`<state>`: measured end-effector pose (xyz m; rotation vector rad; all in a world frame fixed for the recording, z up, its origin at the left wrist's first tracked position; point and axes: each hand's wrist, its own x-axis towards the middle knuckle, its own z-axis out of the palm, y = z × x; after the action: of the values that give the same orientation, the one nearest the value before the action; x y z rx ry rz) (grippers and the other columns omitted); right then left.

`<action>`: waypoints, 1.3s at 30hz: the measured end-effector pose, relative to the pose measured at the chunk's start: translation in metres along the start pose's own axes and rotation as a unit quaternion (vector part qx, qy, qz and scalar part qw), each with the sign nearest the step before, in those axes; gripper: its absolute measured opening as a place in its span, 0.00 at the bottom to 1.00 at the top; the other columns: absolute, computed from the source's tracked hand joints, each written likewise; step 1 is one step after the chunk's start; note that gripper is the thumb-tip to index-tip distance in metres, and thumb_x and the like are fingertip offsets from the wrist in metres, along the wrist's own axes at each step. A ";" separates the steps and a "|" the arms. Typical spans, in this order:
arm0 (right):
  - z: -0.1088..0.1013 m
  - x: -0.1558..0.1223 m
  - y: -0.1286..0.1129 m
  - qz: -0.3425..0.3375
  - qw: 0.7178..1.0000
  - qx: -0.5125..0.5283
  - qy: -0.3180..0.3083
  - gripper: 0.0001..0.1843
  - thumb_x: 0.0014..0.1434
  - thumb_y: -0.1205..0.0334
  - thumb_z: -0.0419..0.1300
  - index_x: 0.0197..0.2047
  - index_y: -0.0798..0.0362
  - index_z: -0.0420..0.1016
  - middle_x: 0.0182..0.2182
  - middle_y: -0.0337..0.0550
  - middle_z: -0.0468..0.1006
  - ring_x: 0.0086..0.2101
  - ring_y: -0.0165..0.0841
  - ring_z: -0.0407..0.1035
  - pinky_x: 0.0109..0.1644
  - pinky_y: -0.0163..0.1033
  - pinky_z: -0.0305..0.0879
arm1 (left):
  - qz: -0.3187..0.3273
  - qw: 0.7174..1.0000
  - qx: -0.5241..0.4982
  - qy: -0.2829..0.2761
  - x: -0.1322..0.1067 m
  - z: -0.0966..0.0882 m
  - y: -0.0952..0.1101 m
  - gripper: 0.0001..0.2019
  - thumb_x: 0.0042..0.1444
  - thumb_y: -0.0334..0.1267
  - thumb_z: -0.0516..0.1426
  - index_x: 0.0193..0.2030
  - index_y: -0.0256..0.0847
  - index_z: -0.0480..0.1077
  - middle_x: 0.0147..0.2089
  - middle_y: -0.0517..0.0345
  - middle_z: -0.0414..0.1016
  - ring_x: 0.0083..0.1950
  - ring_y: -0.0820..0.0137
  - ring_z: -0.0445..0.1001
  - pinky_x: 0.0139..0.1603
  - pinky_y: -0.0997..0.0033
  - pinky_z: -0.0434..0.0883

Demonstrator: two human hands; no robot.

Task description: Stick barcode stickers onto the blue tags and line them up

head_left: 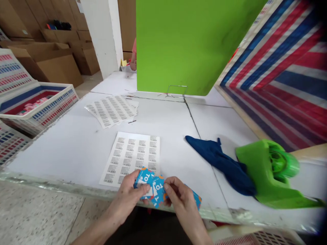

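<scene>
white paper first: the barcode label sheet [129, 154], lower centre of the frame, could get nudged askew by the left hand [130, 186] beside it. that hand pinches fanned blue cards [158, 188] under its thumb; if the thumb slackens, they might slip past the near edge of the table [173, 132]. the right hand [182, 196] is curled round more of them, thumb at the fan's right edge; its fingers hide how many. far right, the green tape dispenser's [265, 185] tip fades into dark blur.
</scene>
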<state>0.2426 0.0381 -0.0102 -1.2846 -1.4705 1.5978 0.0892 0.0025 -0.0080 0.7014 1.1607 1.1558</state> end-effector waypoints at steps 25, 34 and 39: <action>-0.049 0.048 -0.030 -0.157 0.853 -0.443 -0.228 0.16 0.54 0.76 0.49 0.32 0.50 0.75 0.33 0.37 0.76 0.34 0.29 0.70 0.41 0.34 0.63 | 0.039 0.940 0.337 0.039 0.015 -0.081 0.014 0.09 0.51 0.40 0.55 0.35 0.38 0.70 0.30 0.60 0.74 0.33 0.65 0.71 0.35 0.74 0.66; -0.056 0.015 -0.006 -0.236 0.829 -0.481 -0.160 0.18 0.52 0.73 0.56 0.45 0.47 0.69 0.41 0.40 0.72 0.42 0.34 0.66 0.45 0.40 0.65 | 0.043 0.948 0.297 0.103 0.003 -0.091 0.017 0.13 0.51 0.42 0.56 0.40 0.37 0.70 0.31 0.58 0.75 0.34 0.64 0.71 0.37 0.71 0.66; -0.032 0.007 -0.006 -0.221 0.881 -0.410 -0.087 0.11 0.58 0.64 0.52 0.45 0.47 0.68 0.40 0.41 0.73 0.40 0.32 0.69 0.43 0.37 0.67 | 0.047 0.978 0.196 0.056 -0.012 -0.063 0.019 0.12 0.54 0.43 0.54 0.39 0.36 0.69 0.29 0.60 0.73 0.31 0.69 0.69 0.32 0.75 0.65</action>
<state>0.2684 0.0573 -0.0029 -1.0805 -2.4927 0.7977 0.0236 -0.0112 -0.0063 1.0101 1.4856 1.0635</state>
